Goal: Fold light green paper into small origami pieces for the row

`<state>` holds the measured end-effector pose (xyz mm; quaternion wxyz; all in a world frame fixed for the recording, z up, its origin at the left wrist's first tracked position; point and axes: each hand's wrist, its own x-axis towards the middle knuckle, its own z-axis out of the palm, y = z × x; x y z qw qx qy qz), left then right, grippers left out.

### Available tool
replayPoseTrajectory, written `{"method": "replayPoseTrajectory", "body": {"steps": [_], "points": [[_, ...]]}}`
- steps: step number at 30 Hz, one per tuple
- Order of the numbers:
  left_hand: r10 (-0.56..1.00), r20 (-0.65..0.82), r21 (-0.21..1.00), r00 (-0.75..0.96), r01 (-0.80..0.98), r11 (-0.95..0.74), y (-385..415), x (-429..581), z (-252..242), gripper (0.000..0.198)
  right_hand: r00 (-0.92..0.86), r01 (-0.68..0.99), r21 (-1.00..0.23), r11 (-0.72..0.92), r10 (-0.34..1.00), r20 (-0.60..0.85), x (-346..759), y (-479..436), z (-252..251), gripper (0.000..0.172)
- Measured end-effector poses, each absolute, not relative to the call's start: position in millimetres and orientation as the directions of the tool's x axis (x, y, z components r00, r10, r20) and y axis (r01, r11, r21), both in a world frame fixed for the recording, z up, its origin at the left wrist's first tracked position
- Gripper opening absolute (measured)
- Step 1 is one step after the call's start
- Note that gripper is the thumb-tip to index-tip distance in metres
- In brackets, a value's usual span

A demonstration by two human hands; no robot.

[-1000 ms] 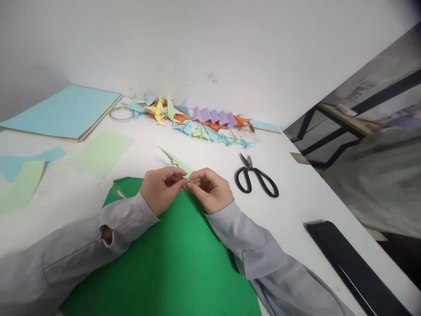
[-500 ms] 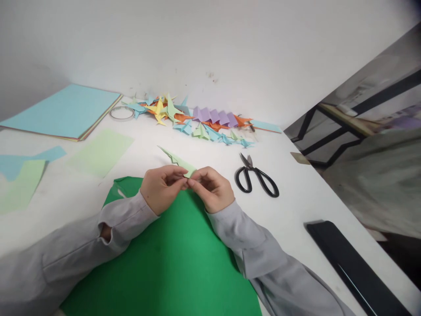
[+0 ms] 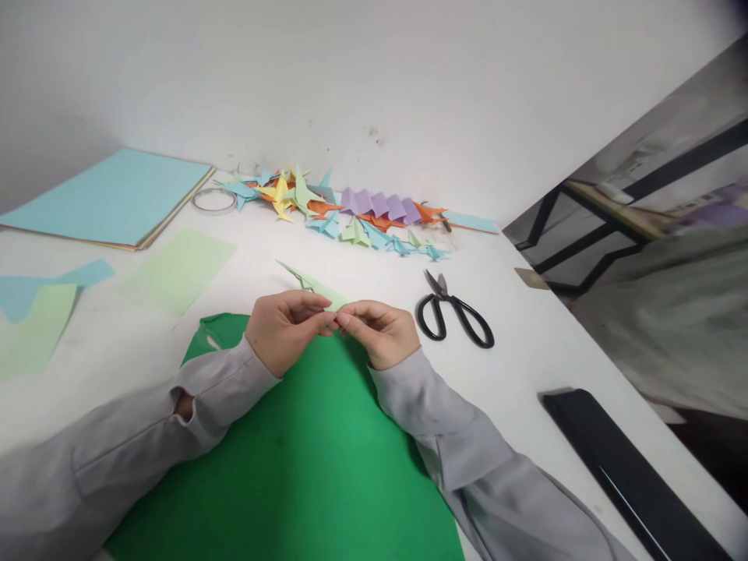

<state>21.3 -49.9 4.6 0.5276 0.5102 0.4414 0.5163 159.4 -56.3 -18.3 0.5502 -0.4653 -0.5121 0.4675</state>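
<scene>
My left hand (image 3: 281,329) and my right hand (image 3: 382,333) meet fingertip to fingertip over a large green sheet (image 3: 292,460). Both pinch the near end of a narrow, pale green folded paper piece (image 3: 312,285), whose pointed tip sticks out away from me to the left. The part between my fingers is hidden. Both arms wear grey sleeves.
Black scissors (image 3: 454,315) lie right of my hands. A row of folded paper figures (image 3: 351,214) runs along the wall, with a tape ring (image 3: 213,200) beside it. A stack of coloured paper (image 3: 111,199) and loose sheets (image 3: 175,269) lie at left. A black flat object (image 3: 619,467) lies at right.
My right hand has rolled over so its fingers lie more on top of the fold. The paper's tip has dropped slightly lower and shifted left.
</scene>
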Motion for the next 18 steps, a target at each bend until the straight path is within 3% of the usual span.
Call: {"method": "replayPoseTrajectory", "body": {"steps": [18], "points": [[0.996,-0.051,0.988,0.075,-0.139,0.061,-49.6,23.3,4.8,0.009,0.041,-0.27,-0.962,-0.038,0.998,-0.051,153.8,-54.7,-22.0,0.022]]}}
